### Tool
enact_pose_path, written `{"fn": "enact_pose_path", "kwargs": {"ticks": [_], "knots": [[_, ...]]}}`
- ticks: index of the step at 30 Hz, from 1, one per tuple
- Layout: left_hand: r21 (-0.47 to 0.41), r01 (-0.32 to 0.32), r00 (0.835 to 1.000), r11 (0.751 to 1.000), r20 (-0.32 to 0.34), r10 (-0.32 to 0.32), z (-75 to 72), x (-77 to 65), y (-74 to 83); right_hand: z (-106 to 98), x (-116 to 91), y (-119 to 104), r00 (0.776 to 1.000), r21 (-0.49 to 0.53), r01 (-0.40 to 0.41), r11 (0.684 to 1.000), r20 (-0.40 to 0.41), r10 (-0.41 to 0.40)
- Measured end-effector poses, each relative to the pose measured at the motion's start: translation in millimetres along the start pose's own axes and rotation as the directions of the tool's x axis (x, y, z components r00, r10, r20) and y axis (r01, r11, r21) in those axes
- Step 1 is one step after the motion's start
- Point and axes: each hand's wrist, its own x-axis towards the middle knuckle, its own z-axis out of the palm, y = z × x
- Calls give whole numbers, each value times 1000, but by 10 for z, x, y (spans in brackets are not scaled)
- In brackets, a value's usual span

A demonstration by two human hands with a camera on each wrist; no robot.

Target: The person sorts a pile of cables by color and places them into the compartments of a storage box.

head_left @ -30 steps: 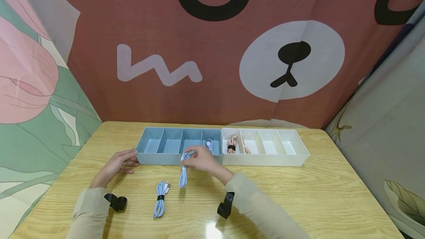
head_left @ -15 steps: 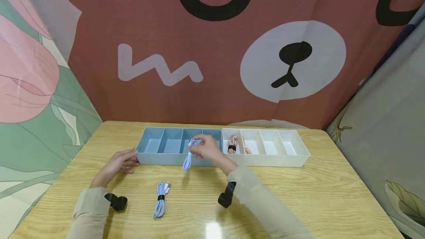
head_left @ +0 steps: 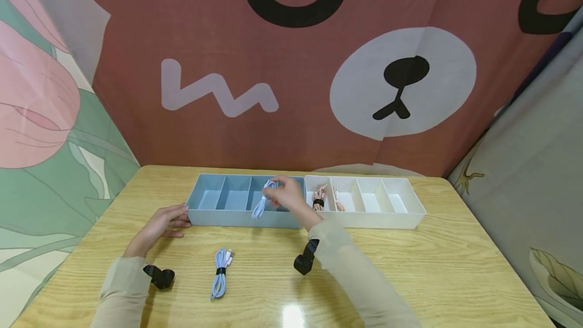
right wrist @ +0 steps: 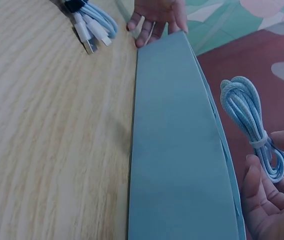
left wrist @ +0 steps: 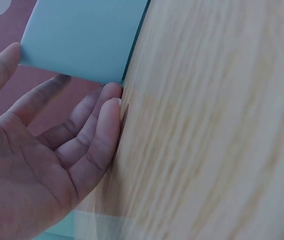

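My right hand [head_left: 290, 195] pinches a coiled light-blue cable [right wrist: 249, 112] between thumb and fingers, above the blue divided box [head_left: 246, 218]. A pale tie wraps the coil near the fingertips in the right wrist view. The cable hangs slanted over the box's front wall, before the third compartment from the left. At the box's left end, my left hand [head_left: 159, 227] touches the corner with its fingertips, fingers loosely bent and not wrapped round it. A second blue cable [head_left: 219, 280], bound with a black strap, lies on the table in front.
A white divided box [head_left: 364, 220] adjoins the blue box on the right. Its two left compartments contain pink cables [head_left: 319, 197]. The wooden table [head_left: 410, 277] ends at a printed curtain [head_left: 291, 135] behind the boxes.
My right hand has lifted the coiled cable up and away from me, from in front of the blue box to above it. The left hand keeps its place at the box's corner.
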Motion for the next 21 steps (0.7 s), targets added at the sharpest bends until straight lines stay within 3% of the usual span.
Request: {"fn": "enact_pose_path", "kwargs": {"ticks": [9,21], "knots": [[4,-3,1000,1000,-12,3,0,-12,0,14,99,17,996,-3,-8,1000,-91,8],[7,0,1000,1000,-16,1,0,-19,20,-11,59,95,994,54,23,998,-105,-17]]}}
